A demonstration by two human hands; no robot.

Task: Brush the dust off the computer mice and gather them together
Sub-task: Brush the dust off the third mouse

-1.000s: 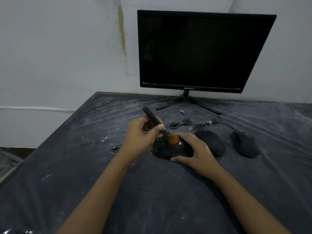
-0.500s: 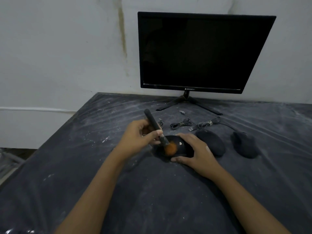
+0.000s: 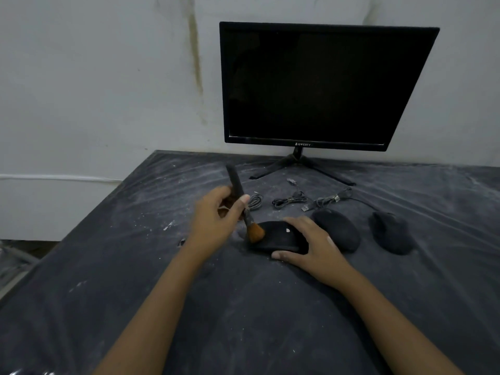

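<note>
Three black computer mice lie in a row on the dusty dark table (image 3: 135,266). My right hand (image 3: 313,244) grips the left mouse (image 3: 276,236) by its right side, thumb at its near edge. My left hand (image 3: 216,217) holds a black-handled brush (image 3: 238,190) whose orange bristles (image 3: 255,232) touch the left end of that mouse. The middle mouse (image 3: 338,230) sits just right of my right hand, and the right mouse (image 3: 391,235) lies a little apart from it; both look dusty.
A black monitor (image 3: 319,85) on a tripod foot stands at the back against the white wall. Coiled cables (image 3: 289,201) and a USB plug (image 3: 307,208) lie behind the mice. The table's left edge runs diagonally at the left.
My left hand swept the brush leftward across the held mouse, from its top to its left end. The right hand and the other two mice stayed put.
</note>
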